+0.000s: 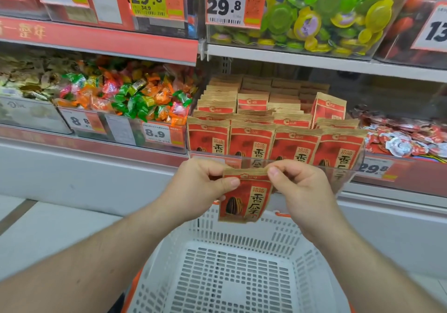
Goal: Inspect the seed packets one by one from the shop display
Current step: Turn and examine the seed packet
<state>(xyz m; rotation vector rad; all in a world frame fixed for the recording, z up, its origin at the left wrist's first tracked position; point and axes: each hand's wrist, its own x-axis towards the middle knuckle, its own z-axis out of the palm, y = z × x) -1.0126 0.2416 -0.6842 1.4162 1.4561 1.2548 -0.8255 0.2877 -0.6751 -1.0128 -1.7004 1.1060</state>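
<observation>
From the head camera, the left hand (200, 186) and right hand (300, 186) hold one red seed packet (244, 197) upright, each hand's fingers (231, 182) pinching a top corner. Just beyond the fingers, more packets stand in the clear display bin (348, 167). Below them sits a white basket (232, 264).

Matt kraft-paper seed packet (244, 196); white perforated plastic basket (232, 271); clear plastic bin (348, 167).
</observation>
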